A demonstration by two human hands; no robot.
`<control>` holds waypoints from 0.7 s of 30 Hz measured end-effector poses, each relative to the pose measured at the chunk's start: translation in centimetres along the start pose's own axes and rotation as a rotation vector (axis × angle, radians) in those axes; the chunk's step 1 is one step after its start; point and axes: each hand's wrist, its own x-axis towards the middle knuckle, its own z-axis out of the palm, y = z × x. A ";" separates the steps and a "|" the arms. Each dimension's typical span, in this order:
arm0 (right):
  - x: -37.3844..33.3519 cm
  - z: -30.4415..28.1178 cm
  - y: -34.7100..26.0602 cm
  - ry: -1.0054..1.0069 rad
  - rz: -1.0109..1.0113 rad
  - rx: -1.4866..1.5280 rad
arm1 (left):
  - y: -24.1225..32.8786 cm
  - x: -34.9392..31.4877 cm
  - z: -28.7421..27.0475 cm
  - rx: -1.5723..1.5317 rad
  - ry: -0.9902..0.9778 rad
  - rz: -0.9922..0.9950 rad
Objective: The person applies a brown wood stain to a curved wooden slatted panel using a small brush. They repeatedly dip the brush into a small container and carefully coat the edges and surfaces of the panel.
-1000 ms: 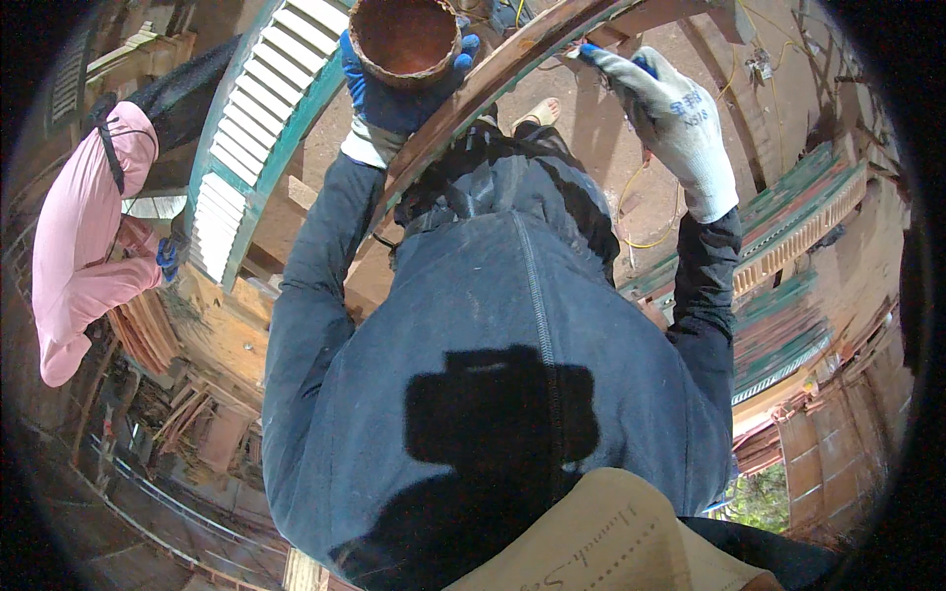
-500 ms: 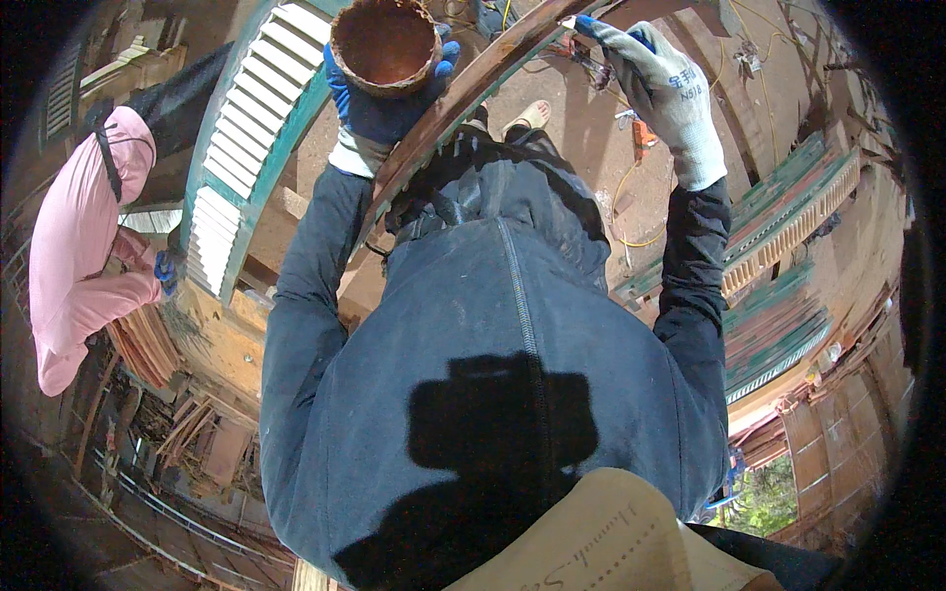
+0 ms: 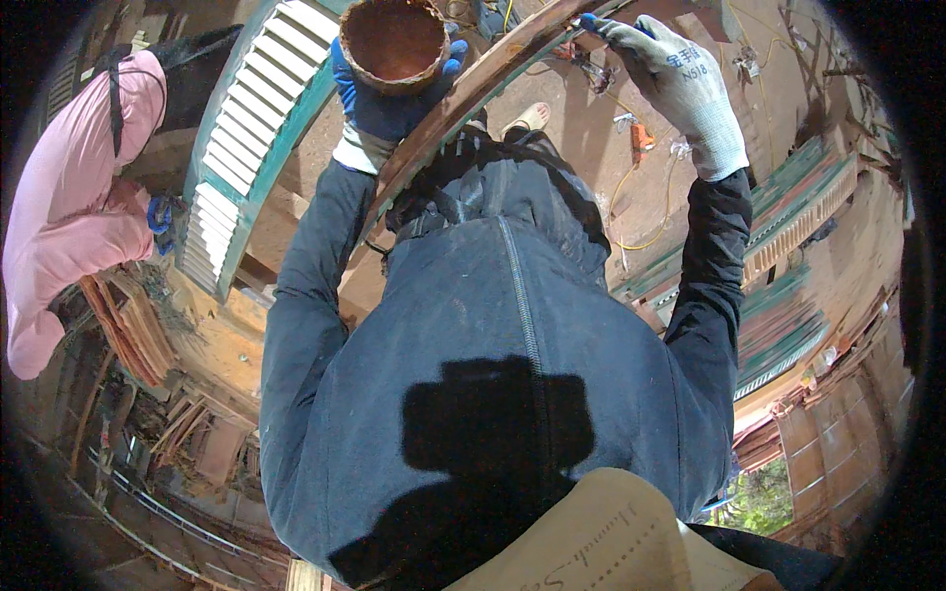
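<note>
A rusty brown round pot (image 3: 394, 47) with a rough rim, open side up, rests in my left hand (image 3: 379, 116), whose blue-and-white gloved fingers wrap round it from below. Reddish-brown liquid or residue seems to coat its inside. Just right of the pot, a long reddish-brown wooden strip (image 3: 498, 67) with a greenish lower edge slants across in front of me. My right hand (image 3: 682, 84), in a white glove with blue fingertips, has its fingers pinched together at the strip's upper end. What they hold is too small to make out.
At left stands a white-slatted shutter with a green frame (image 3: 219, 163); beyond it a person in pink (image 3: 84, 212) bends over, wearing blue gloves. An orange tool (image 3: 642, 140) and yellow cord lie on the ground. Green slatted panels (image 3: 788, 217) are stacked at right.
My right hand has shifted a little right. The pot in my left hand has moved slightly right and up. The person in pink has leaned further left and nearer.
</note>
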 end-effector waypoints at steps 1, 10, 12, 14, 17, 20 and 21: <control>0.1 -0.2 0.0 -0.040 0.020 -0.025 | 0.1 0.0 0.2 0.034 0.001 0.010; -0.1 -0.7 -1.9 0.004 0.040 0.188 | 0.1 0.3 0.5 0.368 -0.052 0.134; -0.2 1.0 -1.8 0.036 0.039 0.169 | 0.5 -0.1 0.1 0.593 -0.045 0.197; -0.4 0.1 -1.7 -0.017 0.048 0.134 | 0.6 0.4 0.6 0.402 -0.044 0.126; 0.4 -1.4 -2.4 -0.023 0.075 0.175 | 0.8 0.4 0.7 0.208 -0.021 0.052; 0.6 -0.8 -2.2 0.028 0.045 0.167 | 1.0 0.6 0.9 0.154 -0.016 0.019; 0.5 -0.3 -2.0 0.048 0.024 0.148 | 1.0 0.8 1.1 0.152 -0.014 0.017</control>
